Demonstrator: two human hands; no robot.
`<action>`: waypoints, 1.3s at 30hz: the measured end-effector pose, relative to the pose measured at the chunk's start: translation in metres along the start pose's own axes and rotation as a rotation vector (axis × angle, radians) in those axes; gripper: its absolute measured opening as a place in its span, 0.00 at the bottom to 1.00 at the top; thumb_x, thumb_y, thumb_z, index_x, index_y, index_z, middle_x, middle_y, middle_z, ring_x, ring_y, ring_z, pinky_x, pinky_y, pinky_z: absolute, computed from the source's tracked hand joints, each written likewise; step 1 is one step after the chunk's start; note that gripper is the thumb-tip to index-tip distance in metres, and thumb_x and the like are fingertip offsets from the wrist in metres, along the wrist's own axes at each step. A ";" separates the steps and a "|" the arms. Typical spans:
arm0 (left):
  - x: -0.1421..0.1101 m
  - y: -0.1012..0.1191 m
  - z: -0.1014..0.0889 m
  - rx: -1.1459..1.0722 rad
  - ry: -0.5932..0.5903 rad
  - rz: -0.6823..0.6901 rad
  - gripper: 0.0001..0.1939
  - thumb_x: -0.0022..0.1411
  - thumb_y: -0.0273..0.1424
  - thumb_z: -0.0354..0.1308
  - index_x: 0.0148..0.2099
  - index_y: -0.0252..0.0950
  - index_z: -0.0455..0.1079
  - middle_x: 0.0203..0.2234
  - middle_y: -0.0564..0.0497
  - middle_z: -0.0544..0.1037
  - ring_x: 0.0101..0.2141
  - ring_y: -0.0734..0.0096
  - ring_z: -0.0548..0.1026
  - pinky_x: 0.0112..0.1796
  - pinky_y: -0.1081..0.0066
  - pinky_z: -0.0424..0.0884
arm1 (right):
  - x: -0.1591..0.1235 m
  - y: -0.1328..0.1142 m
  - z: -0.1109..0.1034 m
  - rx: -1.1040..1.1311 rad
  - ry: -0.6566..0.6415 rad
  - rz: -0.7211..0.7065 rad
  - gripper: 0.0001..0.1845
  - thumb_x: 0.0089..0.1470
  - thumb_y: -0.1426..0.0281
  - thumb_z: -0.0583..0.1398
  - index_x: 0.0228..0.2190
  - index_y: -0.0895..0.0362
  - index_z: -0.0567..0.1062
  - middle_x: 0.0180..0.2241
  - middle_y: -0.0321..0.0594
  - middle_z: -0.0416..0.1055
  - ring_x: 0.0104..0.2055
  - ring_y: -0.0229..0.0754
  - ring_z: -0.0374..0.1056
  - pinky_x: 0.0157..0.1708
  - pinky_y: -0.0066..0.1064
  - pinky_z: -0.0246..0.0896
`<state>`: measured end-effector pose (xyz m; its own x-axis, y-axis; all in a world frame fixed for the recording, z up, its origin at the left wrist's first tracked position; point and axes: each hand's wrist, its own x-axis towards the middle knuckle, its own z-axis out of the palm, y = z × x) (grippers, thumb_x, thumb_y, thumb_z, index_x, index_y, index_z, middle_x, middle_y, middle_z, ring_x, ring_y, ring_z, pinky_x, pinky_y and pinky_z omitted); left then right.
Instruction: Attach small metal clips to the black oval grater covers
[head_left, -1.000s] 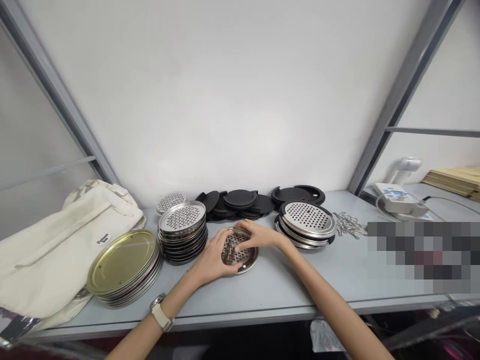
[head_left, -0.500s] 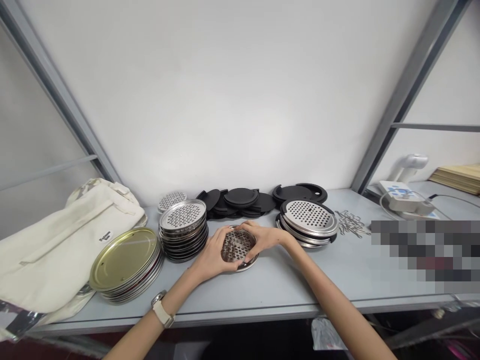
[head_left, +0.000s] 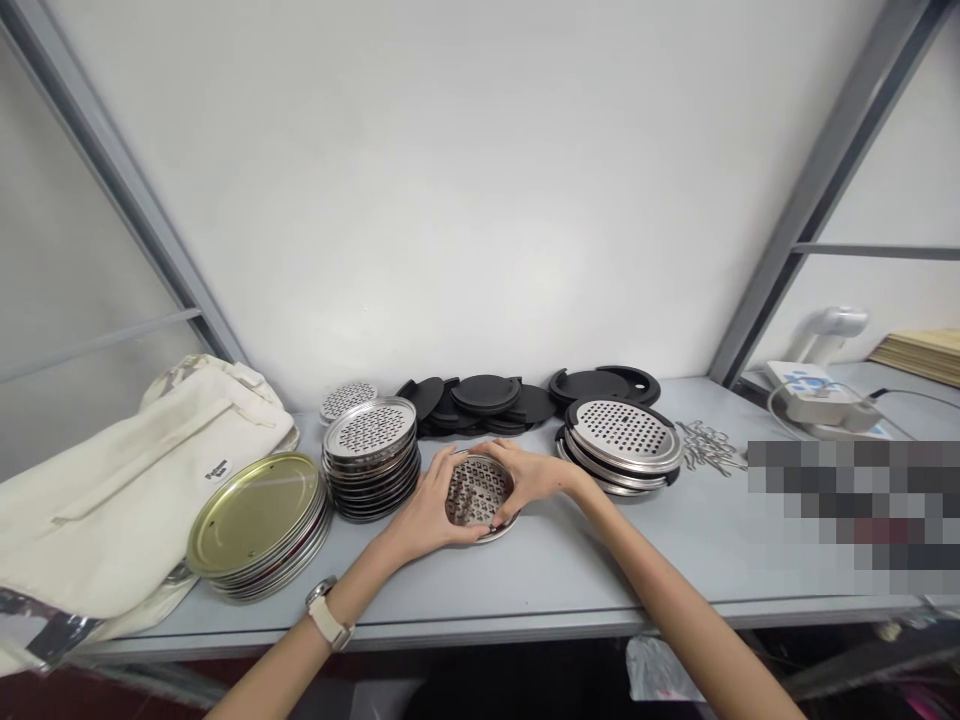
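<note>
A round metal grater plate [head_left: 478, 490] with punched holes lies on the grey table between my hands. My left hand [head_left: 433, 508] curves around its left rim, thumb along the near edge. From the other side my right hand [head_left: 523, 482] grips the right rim, with its thumb near the front and its fingers at the far edge. Close by on the left rises a stack of similar grater plates [head_left: 373, 435]. To the right is a pile of larger perforated discs [head_left: 624, 435] with black edge pieces. Several black plastic discs [head_left: 486, 394] lie behind my hands.
Gold-coloured round lids [head_left: 259, 510] are stacked at the left beside a cream cloth bag [head_left: 142, 490]. Small metal hooks or clips [head_left: 707, 446] lie in a heap at the right. Farther right are a white box [head_left: 808, 392] with a cable and wooden boards [head_left: 919, 352]. A patch at right is blurred out.
My right thumb has moved from over the plate's middle to its near right rim. My left hand stays around the left rim. The view has shifted slightly.
</note>
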<state>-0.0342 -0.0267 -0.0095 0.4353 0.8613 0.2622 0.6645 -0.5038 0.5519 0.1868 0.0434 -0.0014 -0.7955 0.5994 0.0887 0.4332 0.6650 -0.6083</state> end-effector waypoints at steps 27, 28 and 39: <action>0.000 -0.001 -0.001 -0.009 -0.011 -0.056 0.47 0.43 0.44 0.69 0.62 0.42 0.51 0.65 0.42 0.44 0.64 0.44 0.46 0.57 0.49 0.56 | 0.003 -0.006 0.008 -0.002 0.089 -0.052 0.58 0.30 0.60 0.71 0.59 0.55 0.50 0.54 0.49 0.54 0.58 0.54 0.50 0.56 0.45 0.49; 0.000 -0.002 0.000 -0.010 -0.011 -0.056 0.47 0.43 0.43 0.69 0.62 0.43 0.51 0.65 0.42 0.44 0.63 0.44 0.47 0.57 0.49 0.56 | 0.003 -0.006 0.007 0.005 0.082 -0.043 0.59 0.30 0.60 0.71 0.59 0.54 0.50 0.55 0.48 0.54 0.58 0.54 0.50 0.56 0.45 0.50; 0.001 -0.005 0.005 0.009 -0.012 -0.095 0.44 0.44 0.45 0.68 0.60 0.46 0.54 0.65 0.45 0.37 0.64 0.43 0.44 0.58 0.47 0.54 | 0.004 -0.011 0.005 0.016 0.006 0.045 0.60 0.33 0.59 0.71 0.62 0.52 0.46 0.56 0.49 0.51 0.61 0.59 0.45 0.58 0.50 0.44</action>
<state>-0.0341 -0.0243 -0.0157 0.3773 0.9043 0.1998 0.7083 -0.4207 0.5668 0.1767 0.0363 0.0020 -0.7726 0.6315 0.0656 0.4617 0.6297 -0.6247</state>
